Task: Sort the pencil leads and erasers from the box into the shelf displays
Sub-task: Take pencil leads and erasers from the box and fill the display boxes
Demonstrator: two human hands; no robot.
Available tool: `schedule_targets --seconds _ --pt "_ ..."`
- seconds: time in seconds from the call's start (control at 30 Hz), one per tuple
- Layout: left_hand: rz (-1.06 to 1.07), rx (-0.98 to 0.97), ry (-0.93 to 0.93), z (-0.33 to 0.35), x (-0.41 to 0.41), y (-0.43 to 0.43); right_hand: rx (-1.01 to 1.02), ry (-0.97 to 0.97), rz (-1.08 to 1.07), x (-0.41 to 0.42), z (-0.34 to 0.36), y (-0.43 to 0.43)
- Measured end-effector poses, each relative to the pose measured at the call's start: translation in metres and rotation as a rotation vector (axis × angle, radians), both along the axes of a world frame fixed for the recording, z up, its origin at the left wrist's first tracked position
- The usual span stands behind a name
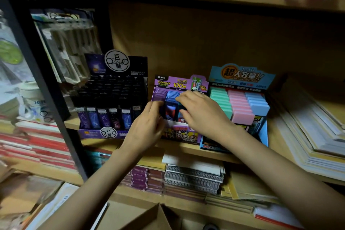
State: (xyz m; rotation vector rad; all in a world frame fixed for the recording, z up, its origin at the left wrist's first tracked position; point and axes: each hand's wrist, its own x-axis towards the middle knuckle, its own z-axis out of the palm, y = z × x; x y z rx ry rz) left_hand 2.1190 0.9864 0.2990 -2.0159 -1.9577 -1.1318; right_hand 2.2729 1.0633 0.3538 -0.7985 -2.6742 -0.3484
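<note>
Purple display (179, 83) at middle of shelf (186, 148) front edge, between black display (112, 99) and blue display (242, 76), touching both. Lead cases (172, 96) stand in rows inside purple display. Left hand (147, 123) at its front-left corner, fingers curled round lead cases there. Right hand (201, 112) over display's middle, fingers bent down onto cases, tips hidden; cannot tell whether pinching. Pastel cases (240, 106) fill blue display. Cardboard box (158, 216) below, at bottom edge.

Matt wooden shelf (188, 148), glossy cardboard display (182, 83)
</note>
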Motion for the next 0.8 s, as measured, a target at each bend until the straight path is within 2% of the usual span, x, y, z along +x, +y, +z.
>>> schedule_targets --seconds 0.27,0.5,0.63,0.8 --pt "-0.045 -0.006 -0.017 -0.001 -0.004 -0.011 -0.216 0.017 0.037 0.006 0.012 -0.002" --pt "-0.023 0.054 0.075 0.007 -0.017 -0.025 -0.302 0.299 0.041 0.015 0.035 -0.006" --pt "0.097 0.165 0.086 0.016 -0.048 -0.043 -0.349 0.326 0.108 -0.008 0.040 -0.018" --pt "0.317 0.368 -0.107 0.004 -0.096 -0.065 -0.397 0.308 0.168 -0.061 0.040 -0.030"
